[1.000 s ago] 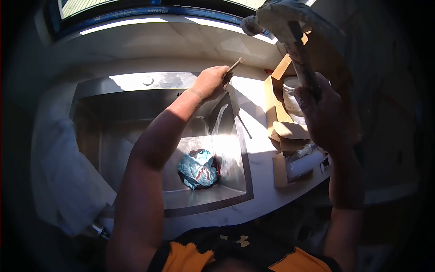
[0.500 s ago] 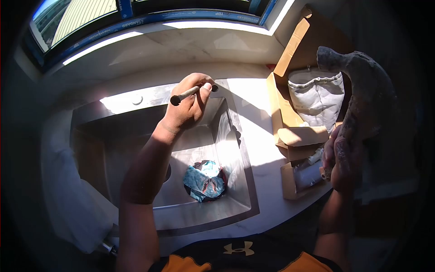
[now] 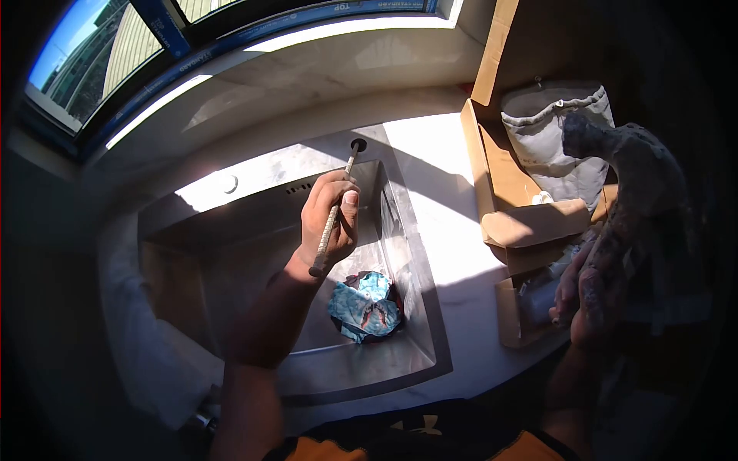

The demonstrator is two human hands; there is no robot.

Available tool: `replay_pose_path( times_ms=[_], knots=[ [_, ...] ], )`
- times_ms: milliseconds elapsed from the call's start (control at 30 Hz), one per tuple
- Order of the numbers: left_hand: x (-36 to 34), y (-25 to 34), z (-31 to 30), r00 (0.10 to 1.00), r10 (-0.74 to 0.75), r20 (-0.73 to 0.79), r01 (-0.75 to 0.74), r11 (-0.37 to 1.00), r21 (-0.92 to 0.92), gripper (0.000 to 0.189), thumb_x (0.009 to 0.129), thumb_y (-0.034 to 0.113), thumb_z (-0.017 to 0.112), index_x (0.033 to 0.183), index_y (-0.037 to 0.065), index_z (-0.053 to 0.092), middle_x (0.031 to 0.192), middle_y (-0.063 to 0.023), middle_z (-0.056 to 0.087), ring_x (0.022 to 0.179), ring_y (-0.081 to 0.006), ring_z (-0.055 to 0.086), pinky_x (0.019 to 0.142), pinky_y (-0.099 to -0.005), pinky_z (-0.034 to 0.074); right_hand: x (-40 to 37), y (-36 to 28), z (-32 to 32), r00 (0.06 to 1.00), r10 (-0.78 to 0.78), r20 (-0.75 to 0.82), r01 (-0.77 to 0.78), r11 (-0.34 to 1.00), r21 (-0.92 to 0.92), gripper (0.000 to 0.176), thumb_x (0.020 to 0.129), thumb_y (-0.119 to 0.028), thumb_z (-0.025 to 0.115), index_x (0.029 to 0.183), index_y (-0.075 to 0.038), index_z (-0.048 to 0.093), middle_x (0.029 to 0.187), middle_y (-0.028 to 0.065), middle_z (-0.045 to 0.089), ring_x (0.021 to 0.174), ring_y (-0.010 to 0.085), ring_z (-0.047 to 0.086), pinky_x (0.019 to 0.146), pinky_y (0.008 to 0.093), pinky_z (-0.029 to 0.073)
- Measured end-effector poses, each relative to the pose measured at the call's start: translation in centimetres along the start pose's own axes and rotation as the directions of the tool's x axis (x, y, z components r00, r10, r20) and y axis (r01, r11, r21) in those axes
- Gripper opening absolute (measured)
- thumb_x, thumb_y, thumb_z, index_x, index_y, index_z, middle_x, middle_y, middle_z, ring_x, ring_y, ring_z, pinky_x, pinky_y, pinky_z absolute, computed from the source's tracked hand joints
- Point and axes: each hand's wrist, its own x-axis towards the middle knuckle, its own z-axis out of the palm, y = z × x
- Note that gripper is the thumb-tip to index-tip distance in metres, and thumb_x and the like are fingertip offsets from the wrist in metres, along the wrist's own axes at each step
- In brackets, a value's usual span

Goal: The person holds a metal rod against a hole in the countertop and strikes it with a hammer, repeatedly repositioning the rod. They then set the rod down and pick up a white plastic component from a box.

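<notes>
My left hand [image 3: 330,217] is closed around a thin metal rod [image 3: 329,234], like a chisel or punch. The rod's far tip is at the round hole [image 3: 358,144] in the rim of a steel sink [image 3: 338,388]; whether it enters the hole cannot be told. At the right, my right hand [image 3: 584,296] grips the handle of a dusty hammer [image 3: 653,165], whose head is raised over the open cardboard box. A crumpled blue patterned cloth [image 3: 366,306] lies in the sink basin, below my left hand.
The open cardboard box [image 3: 478,165] on the right holds a grey drawstring bag [image 3: 565,154]. A smaller box [image 3: 507,311] with a plastic-wrapped item stands nearer me. White plastic sheeting [image 3: 142,338] hangs at the left. The window frame [image 3: 254,34] runs behind the sink.
My left hand has moved down and tilted the rod, bringing its far tip to the sink hole. The hammer head appears lower and farther right. The whole view has shifted.
</notes>
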Motion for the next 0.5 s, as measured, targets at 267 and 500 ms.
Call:
replay_pose_path(
  times_ms=[267, 500],
  knots=[
    [-0.4, -0.3, 1.4, 0.998, 0.004, -0.062, -0.004, 1.0, -0.002, 0.011, 0.093, 0.01, 0.054, 0.092, -0.001, 0.053, 0.094, -0.018, 0.059, 0.077, -0.0293, 0.061, 0.068, -0.0323, 0.05, -0.1, 0.6, 0.5, 0.998, 0.04, 0.047, -0.045, 0.993, 0.112, 0.035, 0.086, -0.028, 0.064, 0.099, 0.002, 0.05, 0.061, 0.0034, 0.048, 0.046, 0.009, 0.043, 0.04, 0.0224, 0.033],
    [1.0, 1.0, 2.1, 0.997, -0.043, 0.064, 0.044, 0.999, -0.013, 0.009, 0.09, 0.01, 0.057, 0.089, 0.002, 0.053, 0.091, -0.0136, 0.062, 0.075, -0.0327, 0.062, 0.068, -0.0363, 0.052, -2.0, 2.7, 3.2, 0.995, 0.039, 0.089, -0.048, 0.993, 0.109, 0.033, 0.085, -0.029, 0.066, 0.089, -0.001, 0.048, 0.061, 0.005, 0.049, 0.045, 0.0113, 0.045, 0.04, 0.023, 0.039]
  ],
)
